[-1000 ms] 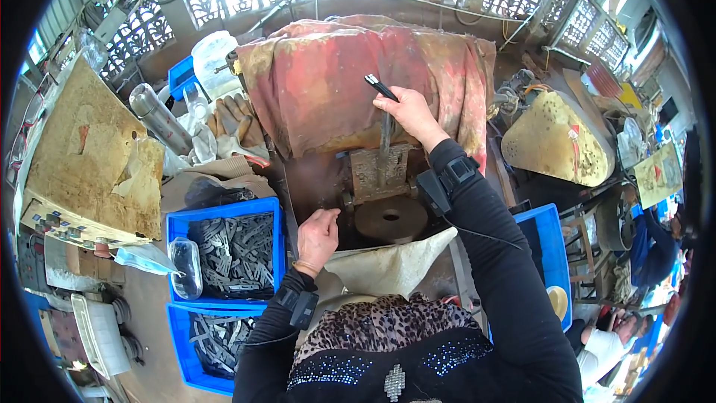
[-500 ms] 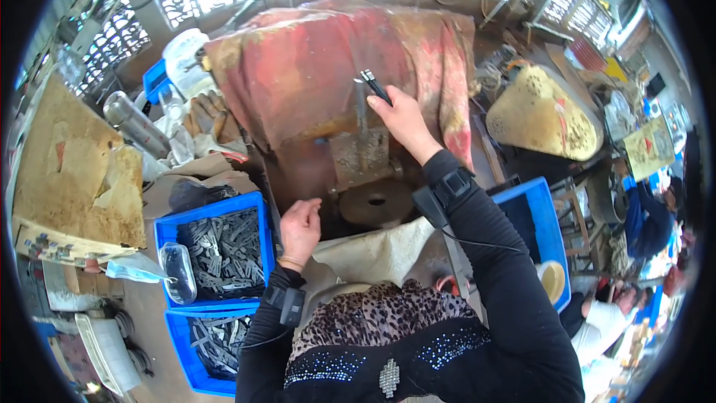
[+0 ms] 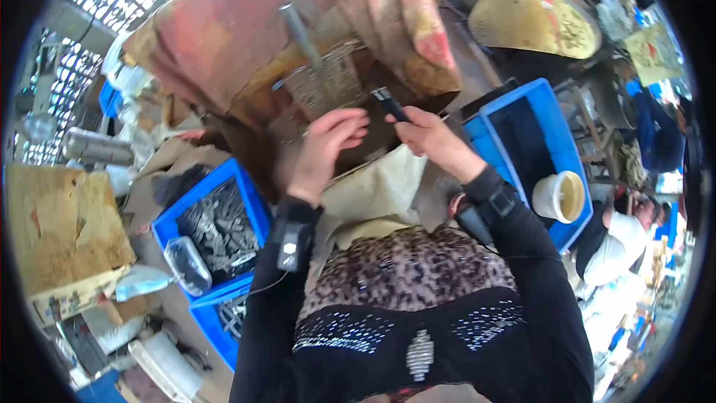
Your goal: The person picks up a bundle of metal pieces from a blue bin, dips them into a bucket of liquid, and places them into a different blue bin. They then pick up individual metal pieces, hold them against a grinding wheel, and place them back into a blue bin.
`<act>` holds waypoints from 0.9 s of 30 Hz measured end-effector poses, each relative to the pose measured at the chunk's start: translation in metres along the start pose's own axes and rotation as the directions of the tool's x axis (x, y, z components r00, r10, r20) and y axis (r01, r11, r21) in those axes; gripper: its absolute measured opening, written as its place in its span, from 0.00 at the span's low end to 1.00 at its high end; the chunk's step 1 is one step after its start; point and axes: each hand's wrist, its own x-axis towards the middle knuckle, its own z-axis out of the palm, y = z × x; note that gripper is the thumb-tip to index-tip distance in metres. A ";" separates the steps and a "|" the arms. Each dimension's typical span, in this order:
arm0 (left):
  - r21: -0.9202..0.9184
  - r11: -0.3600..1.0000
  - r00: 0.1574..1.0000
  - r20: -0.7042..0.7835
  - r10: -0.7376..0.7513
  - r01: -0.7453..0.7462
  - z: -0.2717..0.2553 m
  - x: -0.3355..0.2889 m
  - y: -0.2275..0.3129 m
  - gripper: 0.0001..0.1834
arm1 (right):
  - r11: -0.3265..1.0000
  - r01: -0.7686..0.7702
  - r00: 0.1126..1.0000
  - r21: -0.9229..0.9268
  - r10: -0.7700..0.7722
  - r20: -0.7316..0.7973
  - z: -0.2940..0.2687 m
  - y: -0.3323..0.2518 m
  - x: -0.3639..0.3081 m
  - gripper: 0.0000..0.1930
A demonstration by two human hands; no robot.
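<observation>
My right hand [image 3: 435, 138] is closed round a slim dark handle-like piece [image 3: 390, 104] with a bright, pronged metal tip. The tip points up and left, toward the machine's dark opening. My left hand [image 3: 326, 151] is just left of it, fingers loosely bent and slightly blurred, with nothing visible in them. Both hands are above a pale cloth [image 3: 384, 188] hung over the machine's front edge. Behind them stands the machine, draped in a stained red cloth [image 3: 246, 22], with a metal rod [image 3: 300, 33] rising from a crusted block [image 3: 328, 80].
Blue crates of grey metal parts [image 3: 216, 235] stand at left, a clear plastic container [image 3: 188, 265] on one's edge. At right, a blue crate [image 3: 548, 97] holds a cream tub [image 3: 559, 198]. Brown board [image 3: 67, 224] lies far left; people [image 3: 626, 246] sit far right.
My right hand has come down and back with the dark piece, away from the red cloth. My left hand has moved forward and right, nearer to it. The view has tilted and shifted.
</observation>
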 end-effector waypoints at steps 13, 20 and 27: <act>0.745 0.465 0.674 -0.027 0.738 -0.478 0.067 -0.003 0.023 0.15 | 0.652 0.543 0.741 -0.529 -0.668 -0.063 0.010 0.020 0.057 0.10; 0.783 0.164 0.759 0.493 0.425 -0.600 0.083 0.008 0.047 0.15 | 0.295 0.693 0.470 -0.658 -0.877 0.101 0.016 0.029 0.055 0.10; 0.720 0.040 0.570 0.513 0.642 -0.693 0.073 0.017 0.045 0.12 | 0.163 0.706 0.331 -0.690 -0.936 0.118 0.019 0.028 0.045 0.09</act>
